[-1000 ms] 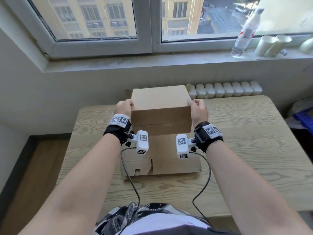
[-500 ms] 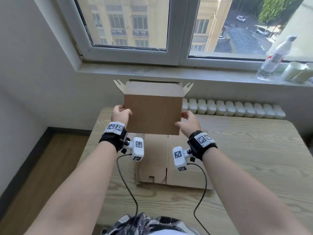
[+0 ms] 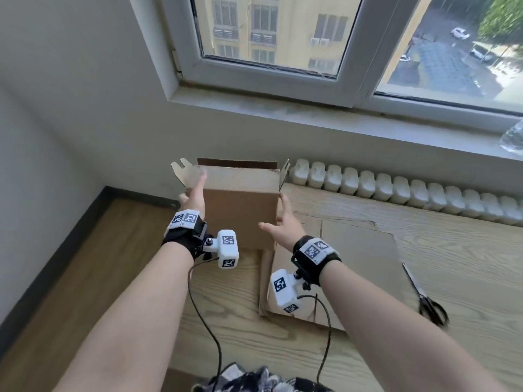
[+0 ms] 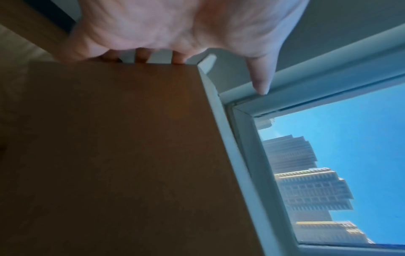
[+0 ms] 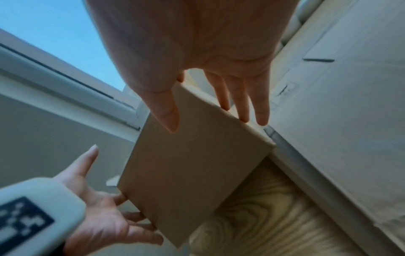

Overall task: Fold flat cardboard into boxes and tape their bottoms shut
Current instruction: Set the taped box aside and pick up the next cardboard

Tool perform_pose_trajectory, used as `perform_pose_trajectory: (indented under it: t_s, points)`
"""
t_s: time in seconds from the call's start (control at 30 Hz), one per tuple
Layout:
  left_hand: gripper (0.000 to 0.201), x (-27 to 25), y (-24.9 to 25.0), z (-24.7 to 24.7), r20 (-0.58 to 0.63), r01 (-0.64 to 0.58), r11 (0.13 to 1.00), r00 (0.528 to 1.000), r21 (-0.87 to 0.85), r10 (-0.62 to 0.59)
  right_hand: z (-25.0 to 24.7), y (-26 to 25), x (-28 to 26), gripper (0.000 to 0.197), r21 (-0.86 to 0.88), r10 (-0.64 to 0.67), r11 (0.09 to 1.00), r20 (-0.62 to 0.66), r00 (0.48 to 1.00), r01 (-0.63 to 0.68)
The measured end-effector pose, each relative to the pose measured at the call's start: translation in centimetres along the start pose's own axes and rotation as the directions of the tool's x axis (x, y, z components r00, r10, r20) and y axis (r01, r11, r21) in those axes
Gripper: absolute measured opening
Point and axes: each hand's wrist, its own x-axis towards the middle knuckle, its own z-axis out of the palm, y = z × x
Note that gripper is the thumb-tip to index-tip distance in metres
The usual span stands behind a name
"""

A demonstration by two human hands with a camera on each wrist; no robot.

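Note:
A folded-up brown cardboard box (image 3: 240, 210) hangs in the air over the table's left end, its top flaps standing open. My left hand (image 3: 195, 193) lies flat against its left side, fingers straight and thumb stretched away from it. My right hand (image 3: 280, 222) presses on the right side with straight fingers, the thumb reaching across the near face. The right wrist view shows the box (image 5: 192, 164) between the right hand's fingers (image 5: 241, 104) and the left hand (image 5: 98, 216). The left wrist view shows the box (image 4: 120, 147) below the left fingertips (image 4: 142, 57).
Flat cardboard (image 3: 353, 250) lies on the wooden table (image 3: 452, 250) under and right of the box. Black scissors (image 3: 424, 295) lie at its right edge. A row of white bottles (image 3: 396, 190) lines the table's far edge. A plastic bottle (image 3: 513, 137) stands on the windowsill.
The box has been lifted off the flat cardboard and carried up and leftward. Both hands have gone from curled grips at its edges to flat, straight fingers on its sides.

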Motion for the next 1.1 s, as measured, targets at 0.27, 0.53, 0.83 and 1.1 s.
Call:
perform_pose_trajectory:
  t_s: [0.27, 0.53, 0.83, 1.1]
  points:
    - [0.134, 0.9, -0.4, -1.9, -0.149, 0.240, 0.971, 0.961, 0.027, -0.233, 3.6, 0.5, 0.5, 0.052, -0.240, -0.127, 0.962, 0.036, 0.991, 0.132]
    - [0.122, 0.9, -0.4, -0.7, -0.159, 0.205, 0.974, 0.969, 0.095, -0.189, 3.5, -1.2, 0.0, 0.016, -0.087, -0.182, 0.983, -0.340, 0.923, 0.162]
    - [0.055, 0.3, -1.6, -0.5, -0.211, 0.111, 0.986, 0.974, 0.127, -0.082, 3.8, -3.8, 1.1, 0.044, -0.662, -0.349, 0.680, 0.087, 0.933, 0.316]
    - [0.041, 1.6, -3.3, -2.2, -0.196, -0.007, 0.985, 0.980, 0.173, 0.041, 2.4, -4.2, 2.9, 0.058, -0.597, -0.228, 0.783, -0.013, 0.974, 0.175]
